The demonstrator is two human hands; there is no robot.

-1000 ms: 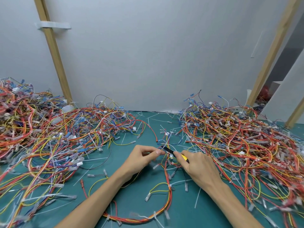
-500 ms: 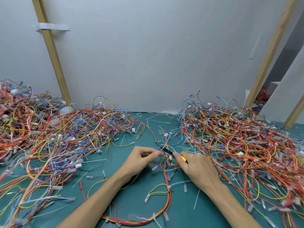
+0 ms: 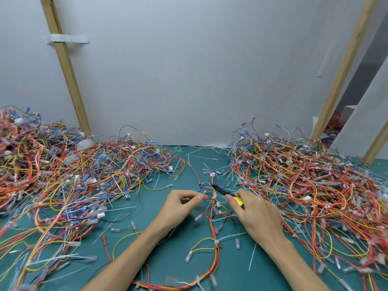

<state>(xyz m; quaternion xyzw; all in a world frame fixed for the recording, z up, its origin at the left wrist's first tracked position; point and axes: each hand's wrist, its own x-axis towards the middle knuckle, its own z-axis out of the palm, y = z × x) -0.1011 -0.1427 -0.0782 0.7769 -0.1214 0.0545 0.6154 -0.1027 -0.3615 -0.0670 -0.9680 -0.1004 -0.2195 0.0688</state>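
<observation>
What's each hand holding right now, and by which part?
The right hand grips a yellow-handled tool by its handle, black tip forward. The left hand pinches the wire harness near its far end, between thumb and fingertips.

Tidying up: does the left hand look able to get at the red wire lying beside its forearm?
Probably not yet: the left hand pinches the harness. Once it lets go, likely yes: the red wire lies uncovered on the mat.
</observation>
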